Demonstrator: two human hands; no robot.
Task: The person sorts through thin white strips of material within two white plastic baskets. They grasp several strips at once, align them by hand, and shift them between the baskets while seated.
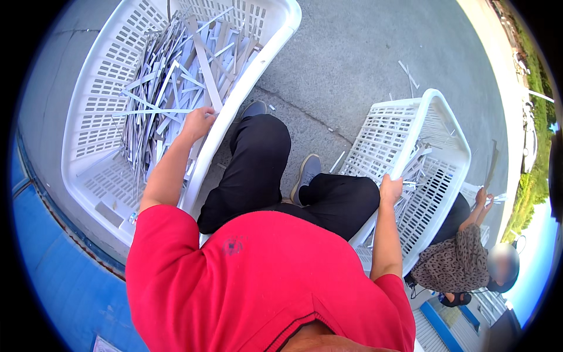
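On the left is a large white plastic basket point(239, 101) with slotted walls, heaped with long thin white and grey strips point(167, 82). My left hand point(200, 121) is closed just inside its near rim, beside the ends of several strips. Whether it grips a strip or the rim, I cannot make out. A second white basket point(375, 138) stands tilted at my right and holds fewer strips point(417, 164). Its near rim is in my right hand point(390, 189), with the fingers curled over the edge.
My legs point(258, 155) are between the two baskets. Loose strips point(409, 76) lie on the grey concrete floor point(328, 53). Beyond the right basket another person point(451, 258) crouches, with hands on strips. A blue surface point(53, 264) borders the lower left.
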